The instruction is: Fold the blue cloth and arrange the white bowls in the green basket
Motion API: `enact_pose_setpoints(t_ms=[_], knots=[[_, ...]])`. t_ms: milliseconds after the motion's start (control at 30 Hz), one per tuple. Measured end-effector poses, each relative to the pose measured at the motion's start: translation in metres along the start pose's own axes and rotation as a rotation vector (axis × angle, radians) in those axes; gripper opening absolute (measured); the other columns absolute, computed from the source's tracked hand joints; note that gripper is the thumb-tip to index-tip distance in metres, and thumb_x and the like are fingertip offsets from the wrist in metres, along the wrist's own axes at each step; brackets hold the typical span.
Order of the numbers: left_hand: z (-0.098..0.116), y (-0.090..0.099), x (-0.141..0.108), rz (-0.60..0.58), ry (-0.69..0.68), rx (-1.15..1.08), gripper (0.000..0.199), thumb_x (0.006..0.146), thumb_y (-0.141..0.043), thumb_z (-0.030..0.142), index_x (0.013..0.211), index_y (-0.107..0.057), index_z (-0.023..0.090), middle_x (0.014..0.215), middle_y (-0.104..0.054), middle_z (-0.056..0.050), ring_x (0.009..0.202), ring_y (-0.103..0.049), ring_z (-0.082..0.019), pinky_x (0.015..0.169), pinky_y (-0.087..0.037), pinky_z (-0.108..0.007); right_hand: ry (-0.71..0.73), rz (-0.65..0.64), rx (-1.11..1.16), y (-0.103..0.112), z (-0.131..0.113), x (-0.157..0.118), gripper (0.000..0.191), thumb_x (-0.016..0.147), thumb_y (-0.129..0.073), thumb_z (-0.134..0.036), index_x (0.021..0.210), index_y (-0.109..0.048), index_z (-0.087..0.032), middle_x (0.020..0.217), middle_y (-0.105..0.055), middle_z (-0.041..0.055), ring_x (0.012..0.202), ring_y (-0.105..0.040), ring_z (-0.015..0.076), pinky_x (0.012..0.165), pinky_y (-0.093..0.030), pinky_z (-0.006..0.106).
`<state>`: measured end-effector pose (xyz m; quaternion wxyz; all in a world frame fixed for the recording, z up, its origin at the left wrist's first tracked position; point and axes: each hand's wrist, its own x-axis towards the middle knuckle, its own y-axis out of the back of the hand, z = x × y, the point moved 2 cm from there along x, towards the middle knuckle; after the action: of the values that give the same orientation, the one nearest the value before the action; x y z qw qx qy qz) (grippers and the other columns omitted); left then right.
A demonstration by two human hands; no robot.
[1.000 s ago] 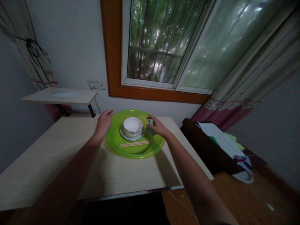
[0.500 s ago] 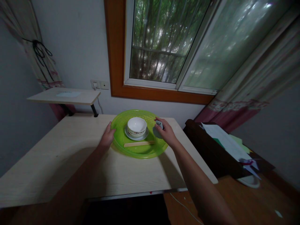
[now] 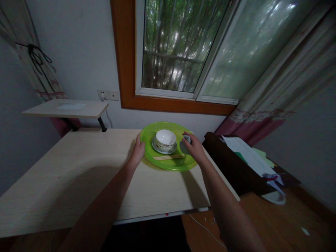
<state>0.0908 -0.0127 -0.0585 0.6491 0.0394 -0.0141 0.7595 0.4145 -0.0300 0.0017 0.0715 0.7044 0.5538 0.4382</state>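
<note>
A round green plastic tray [image 3: 172, 167] lies on the table. On it stand stacked white bowls [image 3: 166, 138] on a plate [image 3: 154, 147], with light wooden chopsticks [image 3: 168, 157] in front of them. My left hand [image 3: 137, 151] is closed on the tray's left rim, its thumb over the edge and its other fingers partly hidden. A crumpled grey-blue cloth [image 3: 184, 147] is in my closed right hand [image 3: 195, 146], over the right side of the tray.
A small raised shelf [image 3: 90, 109] with a paper on it stands at the table's back left. The table [image 3: 86, 157] ends at the wall below the window. Beyond its right edge is a dark brown piece of furniture [image 3: 223, 168] with papers on top.
The tray, with the bowls, plate and chopsticks on it, has shifted to the right along with my left hand. My right hand still holds the cloth. The view has turned slightly.
</note>
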Motion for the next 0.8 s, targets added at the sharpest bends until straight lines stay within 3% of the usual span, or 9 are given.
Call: enact_pose_setpoints(t_ms=[167, 400, 600, 700, 800], knots=[[0.006, -0.032, 0.001, -0.007, 0.073, 0.082, 0.078, 0.105, -0.047, 0.017, 0.181, -0.027, 0.018, 0.175, -0.053, -0.015, 0.163, -0.050, -0.026, 0.130, -0.045, -0.035, -0.106, 0.039, 0.043, 0.008, 0.032, 0.009, 0.060, 0.096, -0.065, -0.057, 0.140, -0.075, -0.019, 0.140, -0.076, 0.0175, 0.133, -0.070, 0.0357, 0.123, -0.049, 0.059], [0.008, -0.052, 0.008, 0.002, 0.072, 0.077, 0.080, 0.104, -0.051, 0.018, 0.181, -0.027, 0.015, 0.177, -0.050, -0.017, 0.162, -0.051, -0.027, 0.130, -0.044, -0.036, -0.135, 0.010, 0.043, 0.007, 0.038, 0.009, 0.057, 0.096, -0.064, -0.052, 0.142, -0.073, -0.018, 0.143, -0.075, 0.0179, 0.136, -0.069, 0.0355, 0.123, -0.050, 0.058], [0.005, -0.040, 0.002, 0.006, 0.016, 0.077, 0.071, 0.105, -0.050, 0.017, 0.176, -0.038, 0.021, 0.174, -0.054, -0.015, 0.164, -0.048, -0.025, 0.134, -0.039, -0.040, -0.103, 0.012, 0.061, 0.002, 0.017, 0.002, 0.059, 0.095, -0.064, -0.053, 0.142, -0.073, -0.017, 0.141, -0.074, 0.0188, 0.136, -0.067, 0.0349, 0.126, -0.047, 0.056], [0.005, -0.022, -0.013, 0.119, -0.149, 0.123, 0.054, 0.106, -0.057, 0.023, 0.160, -0.058, 0.023, 0.166, -0.058, -0.016, 0.159, -0.052, -0.027, 0.134, -0.040, -0.042, -0.067, 0.025, 0.117, -0.006, -0.001, 0.001, 0.061, 0.096, -0.065, -0.056, 0.143, -0.073, -0.018, 0.142, -0.073, 0.0176, 0.137, -0.066, 0.0341, 0.127, -0.046, 0.055], [0.013, -0.006, -0.031, 0.111, -0.388, 0.157, 0.032, 0.103, -0.065, 0.028, 0.133, -0.078, 0.024, 0.140, -0.070, -0.014, 0.140, -0.065, -0.028, 0.128, -0.048, -0.046, -0.133, 0.064, 0.267, -0.024, -0.023, 0.001, 0.064, 0.092, -0.071, -0.059, 0.143, -0.073, -0.020, 0.142, -0.074, 0.0161, 0.136, -0.066, 0.0341, 0.127, -0.046, 0.056]])
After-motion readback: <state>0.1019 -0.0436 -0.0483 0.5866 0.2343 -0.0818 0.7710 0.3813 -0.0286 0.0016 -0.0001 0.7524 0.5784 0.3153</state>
